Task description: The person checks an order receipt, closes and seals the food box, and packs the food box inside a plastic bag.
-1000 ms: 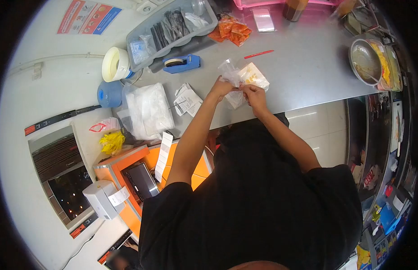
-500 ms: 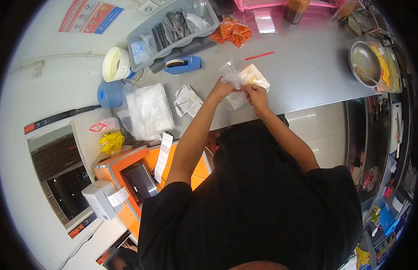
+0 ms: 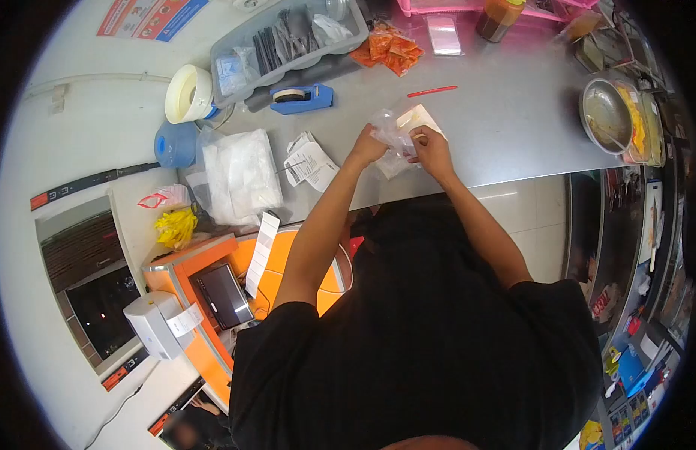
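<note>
A clear plastic bag point(image 3: 391, 129) is stretched between my two hands above the steel counter. My left hand point(image 3: 369, 146) has its fingers closed on the bag's left side. On the other side, my right hand point(image 3: 430, 150) pinches the bag's edge with thumb and fingers. Just beyond the right hand, a pale box point(image 3: 418, 118) with faint orange print lies on the counter, partly covered by the hand and the bag. Whether the box is partly inside the bag I cannot tell.
A red pen point(image 3: 432, 91) and a blue tape dispenser point(image 3: 303, 99) lie behind my hands. Left are receipts point(image 3: 312, 166) and a pack of white bags point(image 3: 243, 176). Orange sachets point(image 3: 389, 49) and a grey organizer point(image 3: 288, 56) stand farther back; a metal bowl point(image 3: 607, 116) is right.
My hands have drawn slightly apart, spreading the plastic bag between them. The right hand now covers more of the box. The camera view has shifted a little.
</note>
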The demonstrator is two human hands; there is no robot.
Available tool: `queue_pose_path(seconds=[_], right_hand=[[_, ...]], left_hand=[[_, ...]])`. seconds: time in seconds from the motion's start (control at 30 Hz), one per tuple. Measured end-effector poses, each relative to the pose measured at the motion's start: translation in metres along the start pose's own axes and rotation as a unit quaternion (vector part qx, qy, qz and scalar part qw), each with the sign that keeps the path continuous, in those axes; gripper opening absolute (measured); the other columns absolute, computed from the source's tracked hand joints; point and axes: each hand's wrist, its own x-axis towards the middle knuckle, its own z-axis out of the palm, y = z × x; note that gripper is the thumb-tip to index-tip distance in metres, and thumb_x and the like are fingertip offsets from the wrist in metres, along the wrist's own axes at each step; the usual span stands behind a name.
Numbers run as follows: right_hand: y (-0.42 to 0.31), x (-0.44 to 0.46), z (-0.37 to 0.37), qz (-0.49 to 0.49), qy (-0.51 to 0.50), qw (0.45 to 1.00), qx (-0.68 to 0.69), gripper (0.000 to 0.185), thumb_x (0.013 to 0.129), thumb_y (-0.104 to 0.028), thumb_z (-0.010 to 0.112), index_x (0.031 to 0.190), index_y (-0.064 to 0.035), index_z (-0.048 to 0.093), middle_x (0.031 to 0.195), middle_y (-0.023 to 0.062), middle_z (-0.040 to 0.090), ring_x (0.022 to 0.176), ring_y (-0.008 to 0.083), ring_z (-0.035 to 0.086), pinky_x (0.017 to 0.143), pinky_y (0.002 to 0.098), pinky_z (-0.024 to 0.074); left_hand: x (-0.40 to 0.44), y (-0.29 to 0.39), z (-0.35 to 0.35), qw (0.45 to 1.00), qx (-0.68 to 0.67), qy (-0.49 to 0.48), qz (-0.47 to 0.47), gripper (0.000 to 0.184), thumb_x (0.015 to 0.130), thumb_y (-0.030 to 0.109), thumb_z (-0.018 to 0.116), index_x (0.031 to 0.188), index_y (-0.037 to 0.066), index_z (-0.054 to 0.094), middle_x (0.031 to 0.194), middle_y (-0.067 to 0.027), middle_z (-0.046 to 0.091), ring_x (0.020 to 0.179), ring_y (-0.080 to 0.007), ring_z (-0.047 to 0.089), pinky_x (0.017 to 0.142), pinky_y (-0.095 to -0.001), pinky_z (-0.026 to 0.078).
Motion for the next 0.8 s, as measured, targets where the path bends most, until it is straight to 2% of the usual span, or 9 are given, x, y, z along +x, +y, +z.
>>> queue_pose_path(seconds=[0.1,0.2,0.23,0.33,0.43,0.53,0.63,0.73,0.8], right_hand=[[-0.004,0.006,-0.018,-0.062,-0.039,0.985,-0.157,0.008,0.088,-0.001,0.058,0.094,0.0001,0.064,0.079,0.0128,0.069,0.065,0.0211,0.069,0.057,0.0339,0.0548],[0.001,0.007,-0.036,-0.152,-0.060,0.939,-0.304,0.011,0.083,0.002,0.055,0.090,0.0015,0.064,0.079,0.0161,0.068,0.066,0.0303,0.067,0.063,0.0405,0.0521],[0.006,0.009,-0.039,-0.182,-0.064,0.919,-0.345,0.012,0.082,0.003,0.054,0.089,0.0018,0.064,0.079,0.0173,0.068,0.067,0.0337,0.067,0.065,0.0428,0.0513],[0.025,-0.013,-0.037,-0.255,-0.128,0.899,-0.333,0.011,0.080,0.002,0.054,0.086,0.0022,0.063,0.082,0.0198,0.068,0.076,0.0390,0.065,0.069,0.0466,0.0504],[0.016,-0.026,-0.042,-0.127,-0.188,0.914,-0.337,0.012,0.083,-0.002,0.056,0.093,0.0009,0.063,0.085,0.0202,0.067,0.083,0.0384,0.066,0.071,0.0476,0.0507],[-0.015,-0.021,-0.040,-0.118,-0.132,0.932,-0.315,0.018,0.088,-0.007,0.058,0.104,-0.0006,0.060,0.085,0.0204,0.065,0.087,0.0408,0.066,0.073,0.0486,0.0519],[-0.033,-0.010,-0.028,-0.259,-0.080,0.884,-0.381,0.026,0.091,-0.009,0.056,0.116,-0.0010,0.058,0.092,0.0201,0.066,0.083,0.0380,0.067,0.071,0.0467,0.0532],[-0.008,0.023,-0.027,-0.268,-0.203,0.780,-0.528,0.031,0.095,-0.014,0.053,0.125,-0.0056,0.054,0.085,0.0196,0.065,0.081,0.0387,0.068,0.067,0.0489,0.0551],[-0.006,0.040,-0.029,-0.272,-0.257,0.748,-0.548,0.044,0.095,-0.014,0.051,0.138,-0.0084,0.045,0.088,0.0201,0.066,0.081,0.0367,0.069,0.066,0.0483,0.0555]], left_hand=[[0.009,-0.012,-0.013,0.991,0.048,-0.117,0.032,0.040,0.078,0.006,0.071,0.115,-0.005,0.058,0.111,-0.0140,0.069,0.097,-0.0202,0.067,0.084,-0.0306,0.053],[-0.010,0.023,-0.009,0.995,-0.060,-0.080,0.031,0.020,0.078,-0.004,0.062,0.093,0.000,0.074,0.090,-0.0073,0.073,0.083,-0.0148,0.067,0.078,-0.0297,0.053],[-0.013,0.022,-0.008,0.994,-0.073,-0.071,0.027,0.020,0.078,-0.004,0.062,0.093,0.001,0.075,0.089,-0.0071,0.073,0.082,-0.0147,0.067,0.078,-0.0295,0.053],[-0.014,0.028,-0.006,0.994,-0.095,-0.049,0.023,0.021,0.077,-0.003,0.064,0.094,0.001,0.075,0.086,-0.0067,0.073,0.080,-0.0144,0.067,0.077,-0.0289,0.053],[-0.015,0.039,-0.010,0.996,-0.079,-0.039,0.024,0.021,0.077,-0.002,0.065,0.095,0.002,0.075,0.085,-0.0066,0.073,0.080,-0.0143,0.068,0.077,-0.0288,0.053],[-0.020,0.032,-0.008,0.998,-0.050,-0.026,0.017,0.019,0.079,0.000,0.066,0.096,0.002,0.075,0.088,-0.0070,0.074,0.083,-0.0145,0.068,0.078,-0.0293,0.053],[-0.014,0.010,-0.006,0.999,-0.008,0.001,0.035,0.018,0.081,0.006,0.067,0.098,0.003,0.073,0.093,-0.0091,0.073,0.086,-0.0181,0.067,0.079,-0.0318,0.053],[-0.018,0.010,0.000,0.998,0.025,0.027,0.043,0.020,0.083,0.016,0.069,0.101,0.005,0.069,0.100,-0.0125,0.071,0.092,-0.0256,0.066,0.082,-0.0370,0.051],[-0.025,0.017,0.002,0.996,0.065,0.048,0.040,0.021,0.084,0.018,0.069,0.102,0.006,0.069,0.106,-0.0132,0.070,0.097,-0.0282,0.065,0.086,-0.0389,0.050]])
